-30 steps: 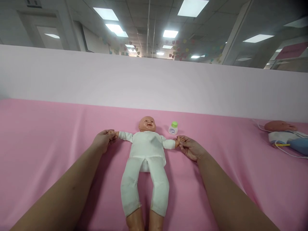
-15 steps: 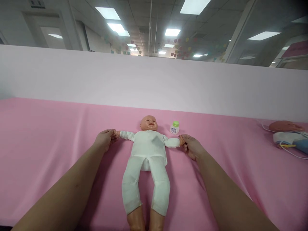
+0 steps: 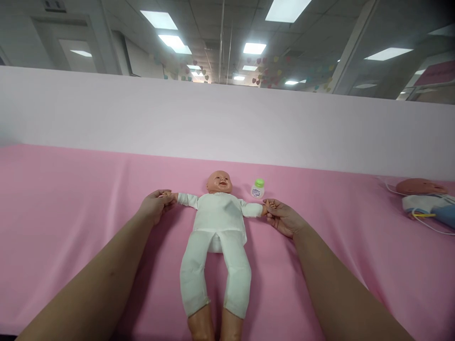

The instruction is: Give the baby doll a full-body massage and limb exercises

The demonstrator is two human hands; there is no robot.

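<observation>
A baby doll (image 3: 219, 215) in a white long-sleeved top and white trousers lies on its back in the middle, its bare feet toward me. Both its arms are stretched out sideways. My left hand (image 3: 156, 204) is closed round the doll's hand on the left, the fingers beneath it. On the other side, my right hand (image 3: 284, 218) pinches the doll's other hand, whose small fingers show above my thumb. A small clear bottle (image 3: 258, 189) with a green cap stands beside the doll's head, just beyond my right hand.
A pink cover (image 3: 71, 213) spreads under everything, with a few creases. Behind it rises a low white wall (image 3: 227, 123) below a window. At the far right lies a second doll (image 3: 423, 201) in white and blue, with a thin white tube and a yellow piece.
My grip on the doll's hands has shifted slightly; more of its small fingers show above my thumbs. The doll's body and the bottle stay in place.
</observation>
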